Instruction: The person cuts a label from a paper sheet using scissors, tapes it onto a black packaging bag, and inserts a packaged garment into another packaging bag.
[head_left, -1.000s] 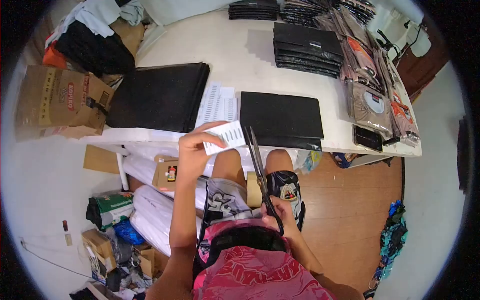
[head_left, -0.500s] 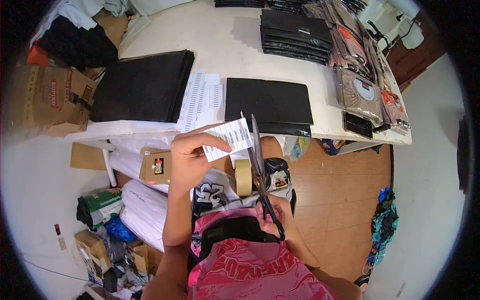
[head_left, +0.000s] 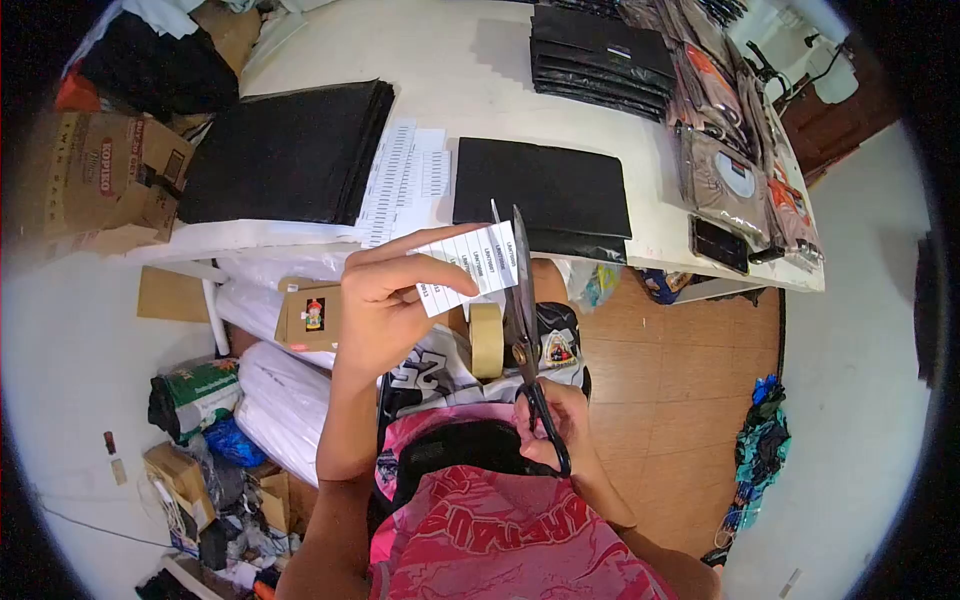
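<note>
My left hand (head_left: 385,300) pinches a small white paper strip (head_left: 490,262) printed with rows of dark codes, holding it above my lap. In my right hand (head_left: 562,425) is a pair of scissors (head_left: 523,340) with black handles, pointing away from me. The blades are slightly apart, and the strip's right edge lies at them, one blade tip showing beyond the paper. Below, a roll of tan tape (head_left: 487,340) rests on my lap, near the scissors.
On the white table (head_left: 430,60) lie black folded bags (head_left: 540,185), a larger black stack (head_left: 290,150), printed sheets (head_left: 400,190), a phone (head_left: 718,244) and packaged brown goods (head_left: 722,175). A cardboard box (head_left: 110,180) sits at left. White wrapped rolls (head_left: 285,405) are below.
The paper strip has moved slightly right, further over the scissor blades. The view has tilted a little, so the table sits higher. Both hands keep their holds.
</note>
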